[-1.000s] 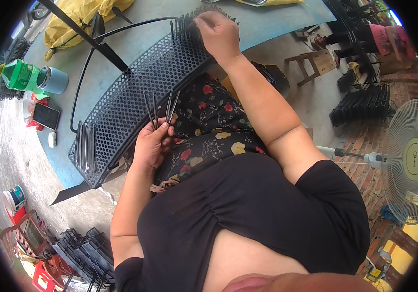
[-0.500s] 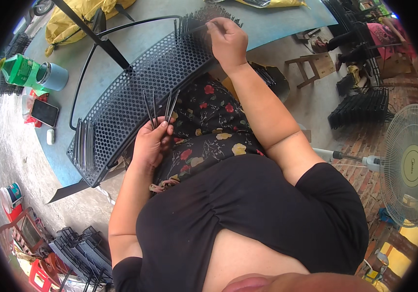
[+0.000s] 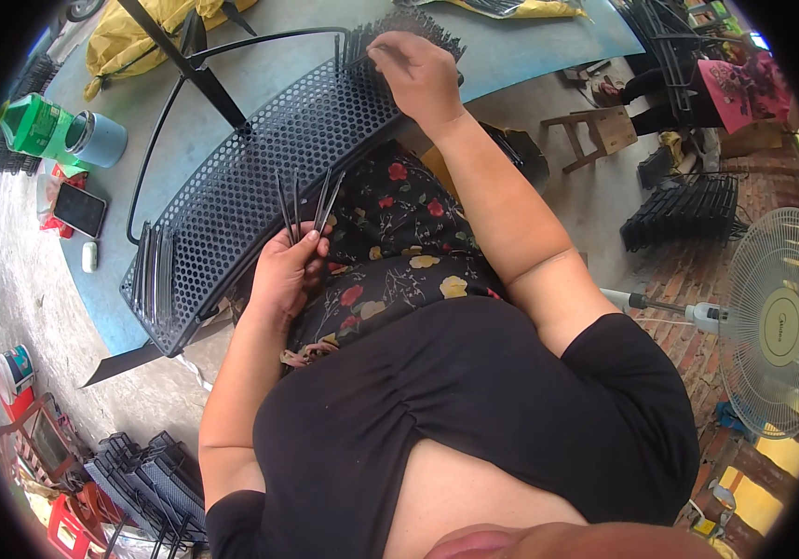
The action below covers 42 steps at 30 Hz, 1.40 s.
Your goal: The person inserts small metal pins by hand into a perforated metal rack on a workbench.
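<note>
My left hand (image 3: 290, 270) is closed around several thin black metal rods (image 3: 297, 207), whose ends fan upward. It sits at the near edge of a curved black perforated metal rack (image 3: 269, 140) with a rod frame. At the rack's far right end, my right hand (image 3: 420, 79) is raised with thumb and forefinger pinched together. Anything between those fingertips is too small to make out. Right behind it is a dense bunch of short black pieces (image 3: 413, 28). More dark rods (image 3: 153, 275) lie side by side on the rack's left end.
The rack rests on a blue-grey table (image 3: 521, 56). On the left are a green bottle (image 3: 34, 124), a blue cup (image 3: 97, 140), a phone (image 3: 79, 210) and a small white case (image 3: 89, 256). A fan (image 3: 777, 321) and a wooden stool (image 3: 595, 132) stand right; another person sits beyond.
My right hand has shifted slightly left and down over the rack's right end. My left hand keeps its hold on the rods. The person at far right has moved.
</note>
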### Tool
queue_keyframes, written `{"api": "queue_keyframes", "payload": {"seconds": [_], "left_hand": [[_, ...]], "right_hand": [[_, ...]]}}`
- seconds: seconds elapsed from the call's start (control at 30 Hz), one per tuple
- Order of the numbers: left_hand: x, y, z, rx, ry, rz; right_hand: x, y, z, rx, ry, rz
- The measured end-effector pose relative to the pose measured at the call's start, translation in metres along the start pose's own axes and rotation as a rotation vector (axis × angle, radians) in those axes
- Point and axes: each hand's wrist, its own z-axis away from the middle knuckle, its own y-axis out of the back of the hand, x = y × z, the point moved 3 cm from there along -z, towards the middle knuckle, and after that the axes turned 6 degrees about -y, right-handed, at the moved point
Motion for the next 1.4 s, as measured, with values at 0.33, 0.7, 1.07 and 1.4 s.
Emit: {"api": "queue_keyframes", "payload": {"seconds": [0.33, 0.7, 1.07, 1.4], "left_hand": [[0.001, 0.003, 0.001, 0.043, -0.015, -0.017], [0.008, -0.005, 0.006, 0.015, -0.076, 0.041], [0.011, -0.019, 0.022, -0.263, -0.084, 0.240], [0.008, -0.012, 0.027, -0.320, 0.088, 0.023]], "right_hand": [[0.001, -0.024, -0.030, 0.023, 0.160, 0.398], [-0.019, -0.016, -0.007, 0.189, 0.491, 0.368], [-0.073, -0.032, 0.077, -0.745, -1.025, -1.228], [-0.095, -0.040, 0.089, -1.103, -0.743, -0.888]]}}
